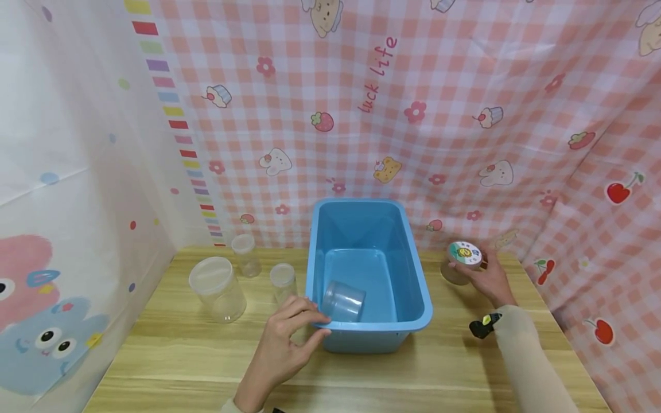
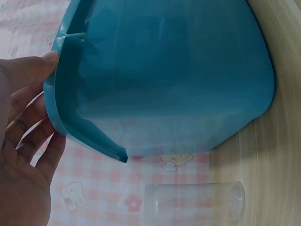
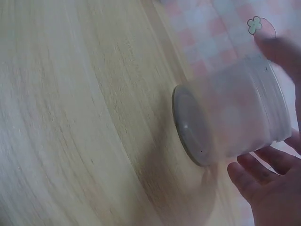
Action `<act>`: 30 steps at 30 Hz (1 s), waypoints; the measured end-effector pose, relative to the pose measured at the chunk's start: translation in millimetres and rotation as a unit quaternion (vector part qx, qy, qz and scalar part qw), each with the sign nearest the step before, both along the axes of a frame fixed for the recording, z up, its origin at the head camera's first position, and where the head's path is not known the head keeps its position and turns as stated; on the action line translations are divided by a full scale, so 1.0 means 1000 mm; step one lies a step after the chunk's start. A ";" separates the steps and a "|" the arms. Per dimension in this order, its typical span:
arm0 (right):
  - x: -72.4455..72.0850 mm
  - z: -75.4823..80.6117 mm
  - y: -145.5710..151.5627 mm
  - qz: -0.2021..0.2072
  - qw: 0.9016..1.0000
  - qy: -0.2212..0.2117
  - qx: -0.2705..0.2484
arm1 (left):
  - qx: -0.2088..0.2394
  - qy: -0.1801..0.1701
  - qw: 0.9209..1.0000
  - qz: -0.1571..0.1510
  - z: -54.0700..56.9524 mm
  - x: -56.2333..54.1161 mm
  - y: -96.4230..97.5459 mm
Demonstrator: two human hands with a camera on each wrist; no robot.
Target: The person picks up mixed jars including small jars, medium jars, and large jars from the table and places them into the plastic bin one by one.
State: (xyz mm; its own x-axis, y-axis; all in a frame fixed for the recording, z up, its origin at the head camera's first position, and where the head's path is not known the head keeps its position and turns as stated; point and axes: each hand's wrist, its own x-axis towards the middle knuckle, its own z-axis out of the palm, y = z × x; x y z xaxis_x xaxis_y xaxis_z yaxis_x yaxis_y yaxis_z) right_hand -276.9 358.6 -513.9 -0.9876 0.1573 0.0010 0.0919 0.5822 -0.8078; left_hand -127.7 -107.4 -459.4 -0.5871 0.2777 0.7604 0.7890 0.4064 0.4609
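My left hand (image 1: 283, 338) pinches the near left rim of a blue plastic bin (image 1: 420, 287), thumb on the outer side. In the left wrist view the thumb and fingertips meet that rim (image 2: 52, 101) from both sides. A clear plastic jar (image 1: 345, 301) lies on its side at the near end inside the bin. Off to the right, my right hand (image 1: 488, 278) holds a clear jar (image 3: 230, 110) with a printed lid (image 1: 466, 253) near its top. Thumb and fingers span the jar's lid end, and its base is close to the wooden table.
Left of the bin stand a wide clear jar (image 1: 219, 289) with a whitish lid, a slim jar (image 1: 247, 257) behind it and another small jar (image 1: 283, 281) close to the bin. Checked cloth (image 1: 361, 143) hangs behind the wooden table (image 1: 186, 355) and along its right side.
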 end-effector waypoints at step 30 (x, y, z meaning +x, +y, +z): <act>0.007 0.004 -0.002 -0.029 1.000 0.006 0.004 | 0.002 0.003 1.000 0.001 0.000 0.001 0.000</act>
State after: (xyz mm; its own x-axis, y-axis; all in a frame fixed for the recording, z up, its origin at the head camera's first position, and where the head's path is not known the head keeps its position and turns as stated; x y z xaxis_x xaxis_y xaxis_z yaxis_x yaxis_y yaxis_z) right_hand -269.9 356.3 -509.9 -0.9765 0.2150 0.0147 0.1163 0.5833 -0.8039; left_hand -126.5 -107.4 -459.4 -0.5837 0.2732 0.7646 0.7906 0.4058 0.4585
